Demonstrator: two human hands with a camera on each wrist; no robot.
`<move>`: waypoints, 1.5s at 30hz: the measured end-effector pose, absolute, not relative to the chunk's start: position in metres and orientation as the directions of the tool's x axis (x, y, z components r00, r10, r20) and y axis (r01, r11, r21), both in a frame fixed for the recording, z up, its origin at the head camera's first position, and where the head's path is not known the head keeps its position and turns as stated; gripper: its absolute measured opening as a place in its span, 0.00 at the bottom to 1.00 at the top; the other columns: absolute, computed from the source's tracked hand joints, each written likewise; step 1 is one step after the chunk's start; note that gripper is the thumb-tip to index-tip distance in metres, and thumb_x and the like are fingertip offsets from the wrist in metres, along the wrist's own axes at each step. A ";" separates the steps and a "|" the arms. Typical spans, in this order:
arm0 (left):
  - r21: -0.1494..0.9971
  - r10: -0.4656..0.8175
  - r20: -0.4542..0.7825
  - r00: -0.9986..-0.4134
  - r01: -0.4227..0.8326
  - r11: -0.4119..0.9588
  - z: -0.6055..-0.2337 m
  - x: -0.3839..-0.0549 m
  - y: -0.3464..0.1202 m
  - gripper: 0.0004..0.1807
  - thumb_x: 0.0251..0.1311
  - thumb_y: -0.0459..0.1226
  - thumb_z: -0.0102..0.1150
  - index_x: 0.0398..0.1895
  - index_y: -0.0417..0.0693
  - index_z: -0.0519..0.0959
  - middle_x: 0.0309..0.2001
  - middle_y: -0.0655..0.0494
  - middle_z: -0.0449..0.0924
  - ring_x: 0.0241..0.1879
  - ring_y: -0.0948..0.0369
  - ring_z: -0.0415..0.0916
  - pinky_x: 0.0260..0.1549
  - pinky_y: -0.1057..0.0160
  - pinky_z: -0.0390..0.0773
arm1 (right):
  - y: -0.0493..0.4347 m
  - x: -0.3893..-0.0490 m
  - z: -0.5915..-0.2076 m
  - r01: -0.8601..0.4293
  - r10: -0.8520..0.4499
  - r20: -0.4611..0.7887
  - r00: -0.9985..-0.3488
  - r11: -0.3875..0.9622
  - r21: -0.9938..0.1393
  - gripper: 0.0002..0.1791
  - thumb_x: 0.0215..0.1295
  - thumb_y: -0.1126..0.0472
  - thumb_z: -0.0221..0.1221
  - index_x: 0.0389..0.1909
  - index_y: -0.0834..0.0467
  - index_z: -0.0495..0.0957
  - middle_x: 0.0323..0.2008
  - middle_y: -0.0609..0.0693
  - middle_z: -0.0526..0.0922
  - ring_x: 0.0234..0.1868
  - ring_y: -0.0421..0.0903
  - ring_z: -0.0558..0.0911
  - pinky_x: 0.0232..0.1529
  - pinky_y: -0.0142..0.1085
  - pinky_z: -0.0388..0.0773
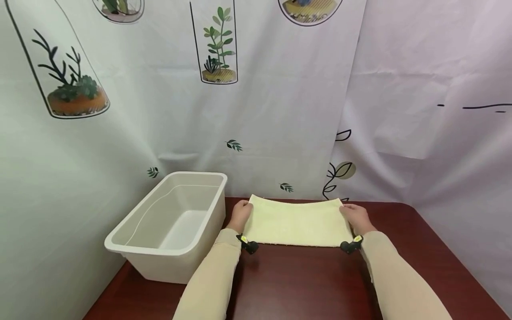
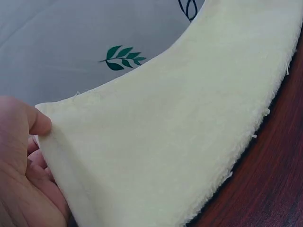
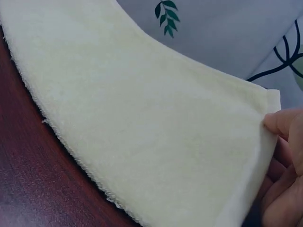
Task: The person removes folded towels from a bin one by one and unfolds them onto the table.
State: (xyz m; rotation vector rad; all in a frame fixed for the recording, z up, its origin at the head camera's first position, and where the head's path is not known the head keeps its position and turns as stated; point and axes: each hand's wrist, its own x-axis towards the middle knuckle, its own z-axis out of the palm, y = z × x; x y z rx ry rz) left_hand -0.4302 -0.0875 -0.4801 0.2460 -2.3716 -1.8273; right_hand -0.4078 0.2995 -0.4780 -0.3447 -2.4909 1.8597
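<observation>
Apparently light, soft and floppy, the pale-yellow rectangular fleecy cloth (image 1: 298,223) sags between the left hand (image 1: 241,216) and right hand (image 1: 357,218) over the dark-red wood-grain surface (image 1: 300,282); their fingers pinch its side edges near the far corners, a sensible hold.

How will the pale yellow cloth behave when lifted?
Likely floppy: the cloth's top edge sags between the left hand and right hand. Probably light: pinches near its upper corners hold that edge raised. The fuzzy lower edge hints it won't slip easily.
</observation>
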 end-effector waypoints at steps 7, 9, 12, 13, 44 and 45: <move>0.989 -0.109 -0.038 -0.993 -0.052 0.135 -0.473 -0.422 -0.094 0.21 0.73 0.40 0.48 0.62 0.38 0.74 0.53 0.41 0.77 0.49 0.50 0.77 0.50 0.48 0.77 | 0.296 -0.398 -0.464 0.165 0.088 -0.149 -0.985 0.217 -0.962 0.32 0.79 0.55 0.41 0.74 0.72 0.55 0.69 0.69 0.63 0.64 0.60 0.70 0.65 0.54 0.70; 0.991 -0.091 -0.047 -0.995 -0.057 0.117 -0.472 -0.418 -0.095 0.22 0.74 0.40 0.48 0.66 0.40 0.72 0.57 0.41 0.76 0.54 0.49 0.76 0.54 0.47 0.76 | 0.296 -0.397 -0.462 0.162 0.074 -0.150 -0.986 0.191 -0.968 0.32 0.80 0.55 0.39 0.75 0.72 0.52 0.71 0.69 0.60 0.68 0.61 0.67 0.69 0.56 0.65; 0.994 -0.073 -0.047 -0.996 -0.054 0.093 -0.470 -0.413 -0.096 0.25 0.74 0.39 0.46 0.70 0.40 0.70 0.65 0.41 0.73 0.61 0.47 0.73 0.61 0.46 0.73 | 0.297 -0.393 -0.459 0.147 0.063 -0.138 -0.988 0.184 -0.972 0.31 0.81 0.54 0.39 0.75 0.70 0.54 0.70 0.68 0.61 0.67 0.60 0.68 0.67 0.55 0.67; 0.995 -0.069 -0.046 -0.997 -0.052 0.081 -0.469 -0.411 -0.096 0.26 0.74 0.39 0.45 0.71 0.40 0.69 0.67 0.40 0.72 0.63 0.47 0.72 0.62 0.46 0.72 | 0.298 -0.392 -0.458 0.139 0.059 -0.131 -0.990 0.180 -0.974 0.30 0.81 0.54 0.39 0.74 0.70 0.55 0.69 0.67 0.62 0.66 0.59 0.69 0.66 0.54 0.69; 0.986 -0.015 -0.006 -1.000 -0.004 -0.166 -0.458 -0.358 -0.110 0.24 0.71 0.32 0.45 0.66 0.30 0.71 0.59 0.39 0.77 0.49 0.58 0.77 0.47 0.59 0.79 | 0.317 -0.333 -0.441 -0.011 -0.088 0.008 -0.996 0.029 -1.000 0.10 0.80 0.52 0.51 0.44 0.50 0.80 0.34 0.39 0.82 0.36 0.36 0.82 0.38 0.35 0.82; 0.985 -0.012 -0.007 -1.000 -0.004 -0.173 -0.459 -0.357 -0.111 0.24 0.71 0.32 0.45 0.66 0.30 0.71 0.59 0.39 0.77 0.48 0.58 0.77 0.46 0.60 0.79 | 0.317 -0.332 -0.442 -0.011 -0.097 0.009 -0.995 0.017 -1.000 0.10 0.80 0.52 0.51 0.42 0.48 0.80 0.34 0.39 0.83 0.35 0.36 0.82 0.37 0.35 0.82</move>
